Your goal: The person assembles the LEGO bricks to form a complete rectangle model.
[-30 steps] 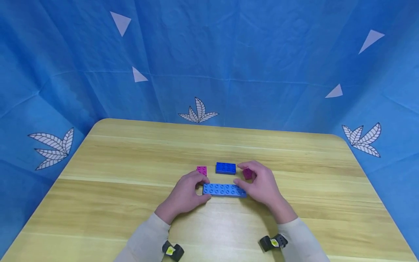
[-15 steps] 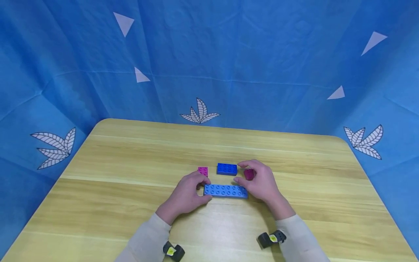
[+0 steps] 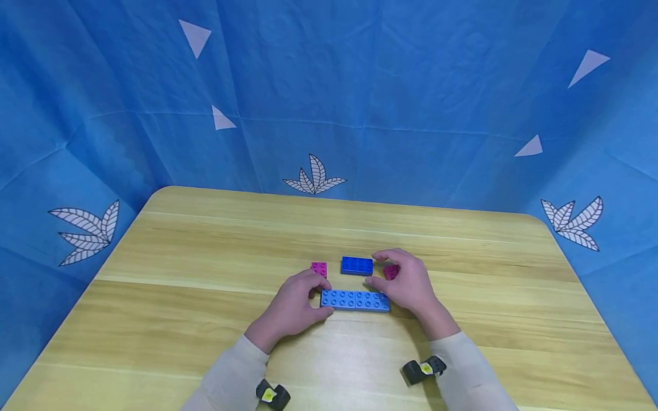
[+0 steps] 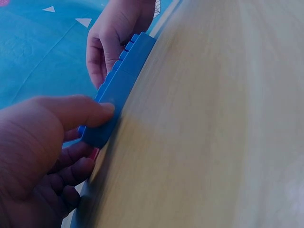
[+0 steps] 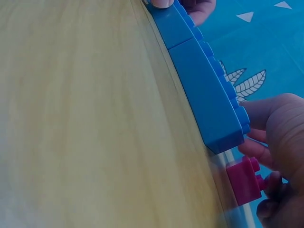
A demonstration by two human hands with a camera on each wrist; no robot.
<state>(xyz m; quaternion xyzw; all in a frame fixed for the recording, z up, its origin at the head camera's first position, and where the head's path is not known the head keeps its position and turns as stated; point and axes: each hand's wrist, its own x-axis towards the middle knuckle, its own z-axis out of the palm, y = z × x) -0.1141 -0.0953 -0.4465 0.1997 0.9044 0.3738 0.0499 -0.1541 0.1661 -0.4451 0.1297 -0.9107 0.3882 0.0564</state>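
Observation:
Two light blue toy building bricks [image 3: 355, 300] lie end to end in a row. My left hand [image 3: 295, 301] pinches the row's left end, thumb on the near side and fingers on the far side; the left wrist view shows the thumb against the light blue brick [image 4: 124, 85]. Over the row's right end reaches my right hand [image 3: 408, 282], thumb and index finger spread apart. Their tips are right at the right end of a dark blue brick [image 3: 357, 266]. Under that palm sits a magenta brick [image 3: 390, 272], close to the other curled fingers [image 5: 271, 183].
A second magenta brick [image 3: 319, 268] lies beyond the left fingers, left of the dark blue one. All of it rests on a wood-grain table [image 3: 231, 240]. A blue patterned cloth [image 3: 329, 74] hangs behind the table's far edge.
My right hand has shifted slightly away from me and left, its thumb and index tips coming closer to the dark blue brick. The left hand keeps its pinch; the view has shifted a little.

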